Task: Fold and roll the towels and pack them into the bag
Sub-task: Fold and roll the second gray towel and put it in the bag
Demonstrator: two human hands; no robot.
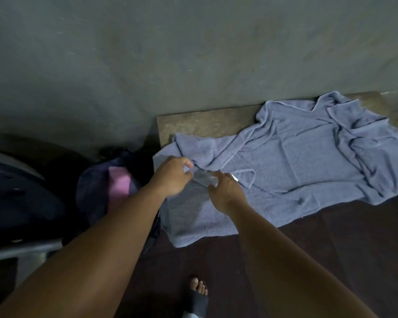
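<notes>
A large grey-blue towel (303, 161) lies crumpled and partly spread over a low wooden bench (207, 121). Its near-left part hangs toward the floor. My left hand (174, 174) pinches a fold of the towel near its left edge. My right hand (225, 188) pinches the same raised fold just to the right, beside a small white label and a hanging loop. A dark bag (94, 191) stands open on the floor left of the bench, with a pink rolled towel (120, 184) showing inside it.
A grey wall rises behind the bench. A dark rounded object with a metal frame (21, 203) fills the left side. My foot in a dark sandal (199, 292) stands on the dark floor below the towel.
</notes>
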